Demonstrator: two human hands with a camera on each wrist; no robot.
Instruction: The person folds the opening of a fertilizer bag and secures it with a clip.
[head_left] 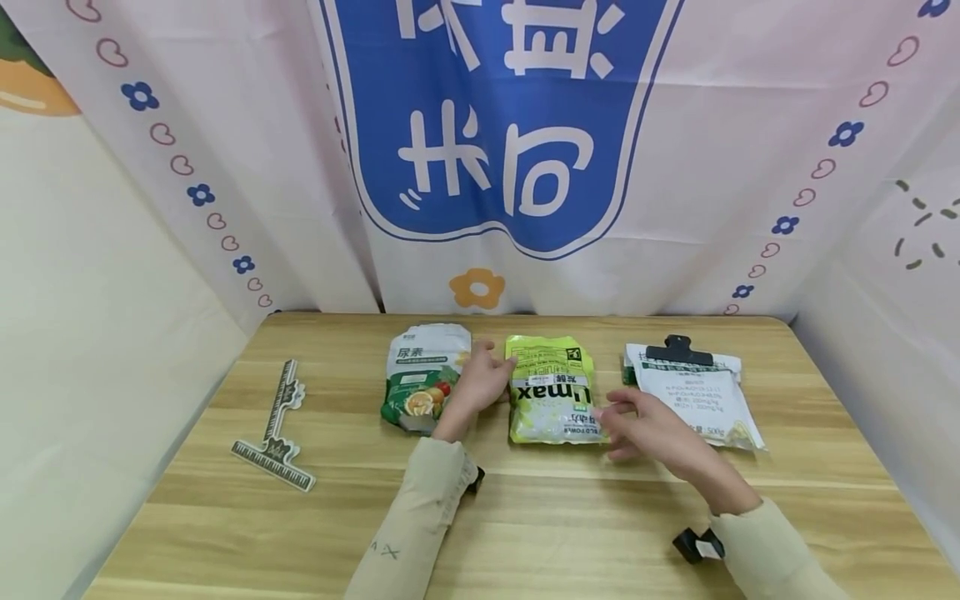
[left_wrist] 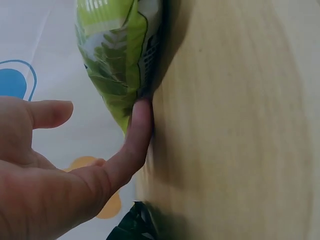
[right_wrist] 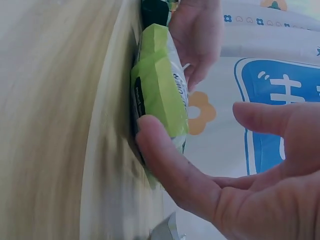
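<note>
Left hand [head_left: 483,379]: nothing is clasped; thumb and fingers are held apart, and one fingertip is placed against the near side of a bag.
Right hand [head_left: 651,427]: likewise unclenched, digits spread, with one fingertip set at the opposite side of the same bag.
Lime-green bag [head_left: 551,392]: flanked by both hands, ungripped, laid flat between them with its "Umax" print facing up.
Sleeves [head_left: 427,500]: pale cuffs are worn just behind both hands, where a black device [head_left: 697,546] is strapped at each wrist.
Green-and-white bag [head_left: 420,375]: laid just left of the left hand, by which its right edge is partly covered; contact cannot be told.
White bag [head_left: 697,408]: laid just right of and beyond the right hand; its far edge is clamped by a black clip [head_left: 678,355].
Piano-key clips [head_left: 281,400]: two are laid close together, well left of the left hand.
Wooden tabletop [head_left: 555,525]: spread beneath both hands.
Backdrop [head_left: 750,108]: hung beyond both hands, marked with a blue panel [head_left: 480,208] and an orange flower [head_left: 459,289].
</note>
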